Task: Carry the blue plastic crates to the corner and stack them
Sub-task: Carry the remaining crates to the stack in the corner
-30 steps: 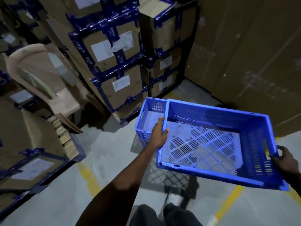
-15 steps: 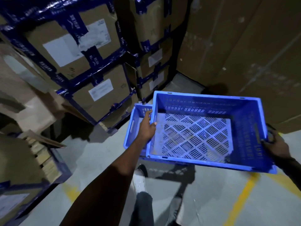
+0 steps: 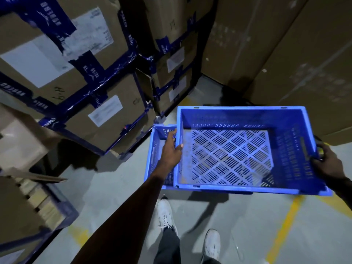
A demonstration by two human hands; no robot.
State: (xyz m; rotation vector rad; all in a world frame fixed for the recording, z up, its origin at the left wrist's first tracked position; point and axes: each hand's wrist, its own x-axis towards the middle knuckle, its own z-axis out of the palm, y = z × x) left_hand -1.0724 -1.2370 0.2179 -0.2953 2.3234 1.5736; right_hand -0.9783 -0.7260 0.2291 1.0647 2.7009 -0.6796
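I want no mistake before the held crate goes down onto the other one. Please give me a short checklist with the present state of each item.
1. Both hands hold the carried crate: ok. The left hand grips its left rim, the right hand its right end.
2. Carried crate is empty: ok, only the slotted bottom shows.
3. Lower crate is empty: cannot tell, it is mostly covered.
4. Crates are lined up: not ok. The lower crate sticks out to the left of the carried one.
5. Left fingers clear of the gap between the crates: cannot tell.
6. Feet clear: ok, both white shoes stand nearer than the crates.
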